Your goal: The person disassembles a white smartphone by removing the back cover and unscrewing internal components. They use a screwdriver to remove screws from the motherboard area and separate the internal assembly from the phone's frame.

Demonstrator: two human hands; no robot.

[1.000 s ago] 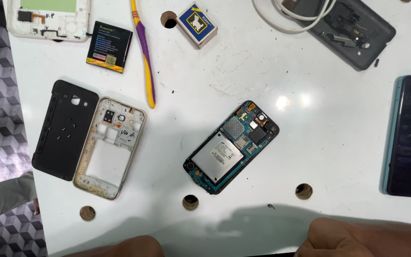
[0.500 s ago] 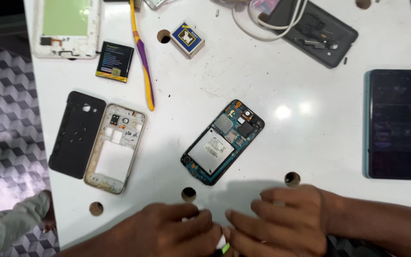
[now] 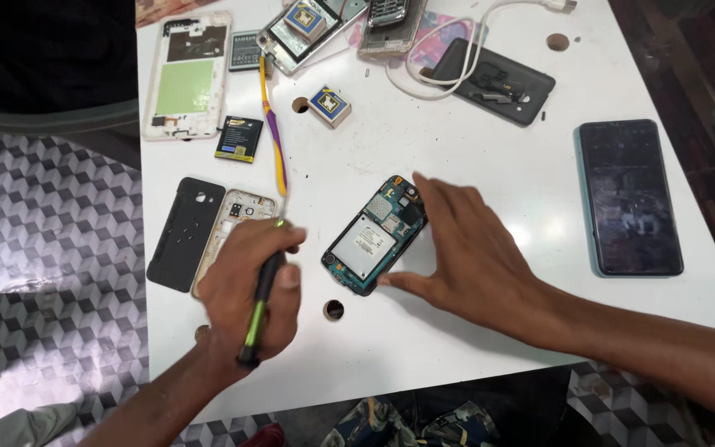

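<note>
White bench [image 3: 473,331], drilled with round holes, is set over a grey cube-patterned floor [image 3: 51,248]. At its right edge a dark smartphone [image 3: 629,197] lies face up. A black case [image 3: 494,81] under a white cable [image 3: 444,58] is seen at the top, a white frame [image 3: 185,74] at top left. A black back cover [image 3: 184,234] lies beside a gold mid-frame [image 3: 237,217] — partly hidden by the left hand [image 3: 250,290]. That hand's grip is closed around a black-and-green screwdriver [image 3: 256,310], held upright above the bench. The right hand [image 3: 473,248] is spread open, its fingers apart and touching the right edge of the opened phone [image 3: 374,236] — board exposed, lying mid-bench. A purple-and-yellow toothbrush [image 3: 275,141], a battery [image 3: 238,137] and a small box [image 3: 329,104] lie further back.
</note>
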